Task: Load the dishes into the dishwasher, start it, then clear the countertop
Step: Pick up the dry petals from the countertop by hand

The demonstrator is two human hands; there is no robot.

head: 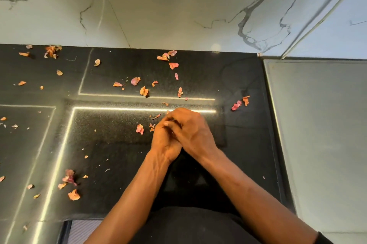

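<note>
Head view, left grip (165, 144) and right grip (191, 132) clasped, peels (139, 129) just left

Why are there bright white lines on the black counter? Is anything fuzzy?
In the head view, the white lines are glare, probably lights mirrored in the glossy black countertop. Also in the head view, the dark patch below the clasped hands is the person's own shadow or reflection. The peel scraps look sharp, not fuzzy.

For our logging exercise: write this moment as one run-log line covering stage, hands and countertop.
stage: clearing countertop | left hand: clasped with right hand, contents hidden | peel scraps: scattered across countertop
</note>
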